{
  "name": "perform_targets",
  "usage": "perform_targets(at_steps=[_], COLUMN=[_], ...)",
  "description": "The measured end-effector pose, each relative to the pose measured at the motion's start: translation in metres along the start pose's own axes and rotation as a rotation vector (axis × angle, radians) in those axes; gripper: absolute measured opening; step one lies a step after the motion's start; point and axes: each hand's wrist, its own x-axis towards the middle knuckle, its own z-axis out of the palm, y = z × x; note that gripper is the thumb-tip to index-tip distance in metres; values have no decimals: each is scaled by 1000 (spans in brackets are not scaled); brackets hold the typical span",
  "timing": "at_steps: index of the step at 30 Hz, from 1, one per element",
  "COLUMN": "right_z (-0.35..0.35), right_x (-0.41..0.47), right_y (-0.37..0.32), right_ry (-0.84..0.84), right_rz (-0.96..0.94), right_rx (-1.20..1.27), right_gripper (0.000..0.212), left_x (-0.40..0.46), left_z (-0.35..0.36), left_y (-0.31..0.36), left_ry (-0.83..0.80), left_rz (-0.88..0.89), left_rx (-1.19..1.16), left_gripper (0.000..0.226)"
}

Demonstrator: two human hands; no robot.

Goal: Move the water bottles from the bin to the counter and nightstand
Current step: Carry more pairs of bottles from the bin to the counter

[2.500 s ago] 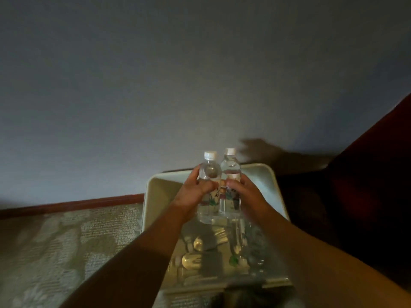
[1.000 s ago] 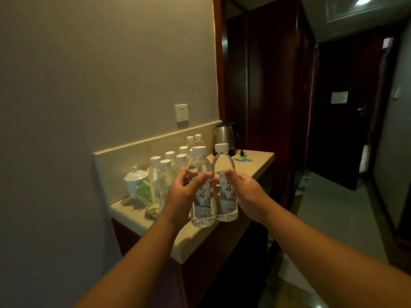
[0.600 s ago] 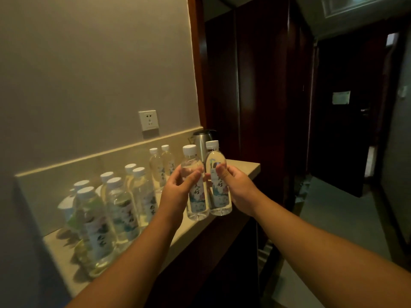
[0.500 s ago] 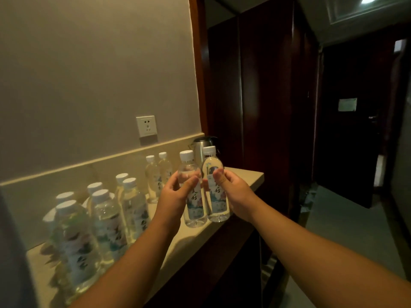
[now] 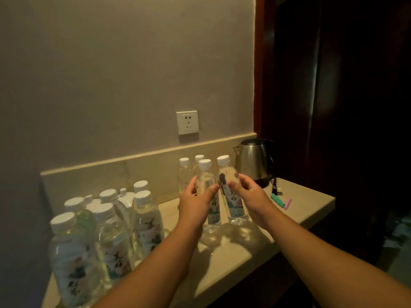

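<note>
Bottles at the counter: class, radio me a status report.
Left hand grips one bottle, right hand another. Both over counter. Kettle behind; landing spot free.

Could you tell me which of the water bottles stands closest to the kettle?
The bottle in the right hand, its label facing us; it is rightmost, just before the kettle.

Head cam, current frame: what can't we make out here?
- Bin and nightstand: out of frame.
- Bottles' bases: whether the left hand bottle and right hand bottle touch the counter is unclear.
- White lidded item: mostly hidden behind the bottle cluster.
- Kettle base: partly hidden by the right hand.
- Right side: too dark.
</note>
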Motion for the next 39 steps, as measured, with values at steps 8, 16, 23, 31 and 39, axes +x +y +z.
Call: perform_targets(at_steps=[8,16,23,31,39], right_z=[-8,0,-3,-2,-2], right_x=[59,98,104,108,106], right_y=[41,58,63,63,56], right_ry=[-156,-259,-277,-281,-266], right_rz=[63,112,64,51,75], right_rx=[-66,-27,-58,-80,-125], right_gripper=[42,24,30,30,39], left_x=[18,40,45,45,46], left_z=[0,11,9,9,7], left_y=[-18,-18,-22,-23,-14], left_ry=[202,373,375,393,383], left_rz=[-58,-31,-21,-15,-130], left_rx=[111,203,266,335,386], left_gripper=[37,61,60,60,77])
